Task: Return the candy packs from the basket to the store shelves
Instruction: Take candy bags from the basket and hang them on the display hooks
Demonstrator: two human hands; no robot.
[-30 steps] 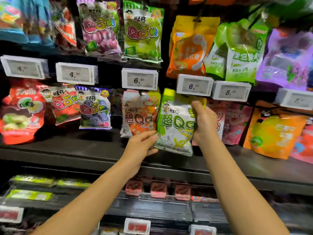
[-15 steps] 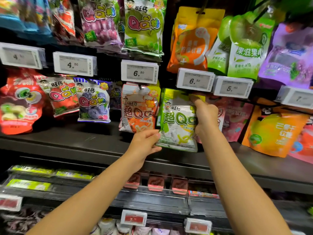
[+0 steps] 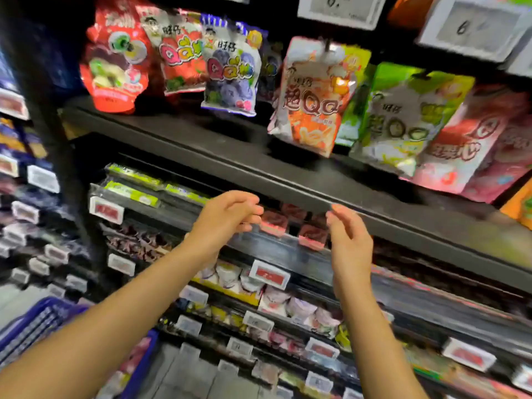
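The green and white candy pack [image 3: 403, 122] hangs on its peg at the upper right, between an orange pack [image 3: 312, 96] and a pink pack [image 3: 460, 151]. Both my hands are below it, in front of the dark shelf edge [image 3: 288, 180]. My left hand [image 3: 227, 217] has its fingers loosely curled and holds nothing. My right hand [image 3: 349, 240] is open with fingers apart, also holding nothing. The blue basket [image 3: 43, 318] shows at the lower left, with pinkish packs [image 3: 135, 355] inside near its right rim. The view is motion-blurred.
Red, strawberry and blueberry packs [image 3: 230, 67] hang at the upper left. White price tags [image 3: 472, 27] sit above. Lower shelves hold green bars [image 3: 129, 191], small red boxes [image 3: 275, 223] and bagged sweets [image 3: 302, 306] behind red price labels [image 3: 269, 273].
Both hands have let go of the green and white pack, which now hangs on the peg, and dropped below the shelf edge. The view has tilted down and left, revealing the basket.
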